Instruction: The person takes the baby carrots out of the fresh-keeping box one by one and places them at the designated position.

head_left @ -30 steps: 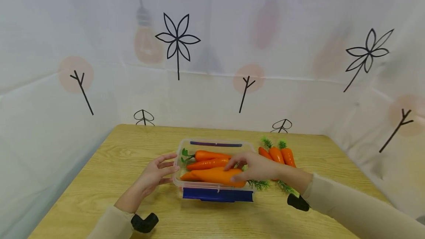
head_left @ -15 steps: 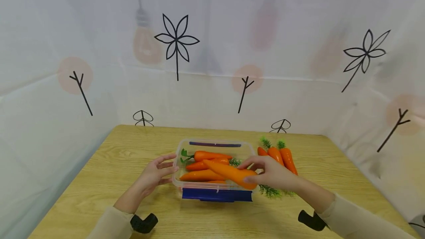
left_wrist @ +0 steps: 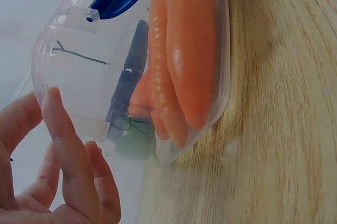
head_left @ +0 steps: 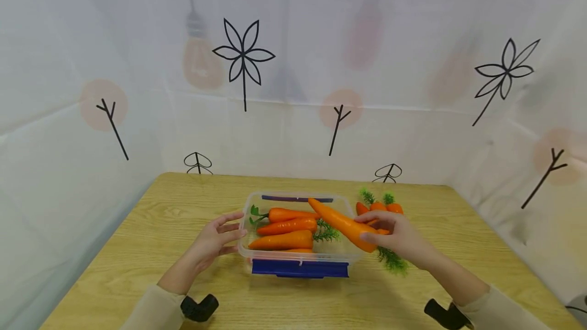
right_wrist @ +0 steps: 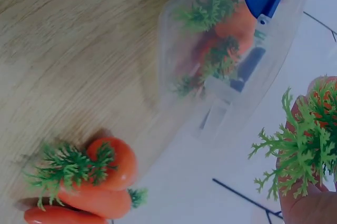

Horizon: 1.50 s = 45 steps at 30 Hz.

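One carrot (head_left: 341, 225), head view: pinched in your right hand (head_left: 398, 236) above the clear box (head_left: 284, 256) at its 3 o'clock end; carrying seems the step, the next move calling for edge clearance. Left wrist view: your left hand (left_wrist: 71, 174), 8 o'clock, fingers spread, touching the box. Right wrist view: loose carrots (right_wrist: 97, 201), 7 o'clock.

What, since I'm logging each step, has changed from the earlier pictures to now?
The right hand has lifted a carrot from the clear box and moved it rightward, to the box's right end. The left hand stays at the left end; the box and the other carrots in it show no clear shift.
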{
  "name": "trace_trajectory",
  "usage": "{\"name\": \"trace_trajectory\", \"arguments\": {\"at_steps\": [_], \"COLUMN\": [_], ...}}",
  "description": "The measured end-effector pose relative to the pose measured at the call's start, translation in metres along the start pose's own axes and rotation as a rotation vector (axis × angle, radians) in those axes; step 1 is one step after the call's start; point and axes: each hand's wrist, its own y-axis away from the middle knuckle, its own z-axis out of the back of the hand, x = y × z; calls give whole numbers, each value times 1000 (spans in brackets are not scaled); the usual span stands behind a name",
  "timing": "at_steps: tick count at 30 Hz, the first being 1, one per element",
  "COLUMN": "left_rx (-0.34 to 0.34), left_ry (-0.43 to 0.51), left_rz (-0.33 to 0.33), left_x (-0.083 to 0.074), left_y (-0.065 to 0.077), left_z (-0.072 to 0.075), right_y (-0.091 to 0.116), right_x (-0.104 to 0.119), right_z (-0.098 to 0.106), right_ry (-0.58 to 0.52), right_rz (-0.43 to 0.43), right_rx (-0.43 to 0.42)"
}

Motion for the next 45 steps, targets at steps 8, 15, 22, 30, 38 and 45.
{"name": "trace_trajectory", "arguments": {"at_steps": [8, 15, 22, 30, 38, 45], "left_rx": [-4, -7, -10, -11, -14, -8], "left_ry": [-2, -7, -6, -3, 3, 4], "left_rz": [-1, 2, 10, 9, 12, 11], "left_x": [0, 0, 1, 0, 0, 0], "left_y": [-1, 0, -1, -1, -1, -1], "left_z": [0, 0, 1, 0, 0, 0], "right_y": [11, 18, 25, 34, 42, 47], "right_x": [-12, -29, -46, -63, -75, -87], "right_z": [12, 22, 32, 46, 57, 68], "right_ry": [-68, -96, -152, -206, -308, -264], "right_rz": [-52, -89, -92, -77, -109, -206], "right_rx": [-142, -238, -307, -393, -452, -484]}}
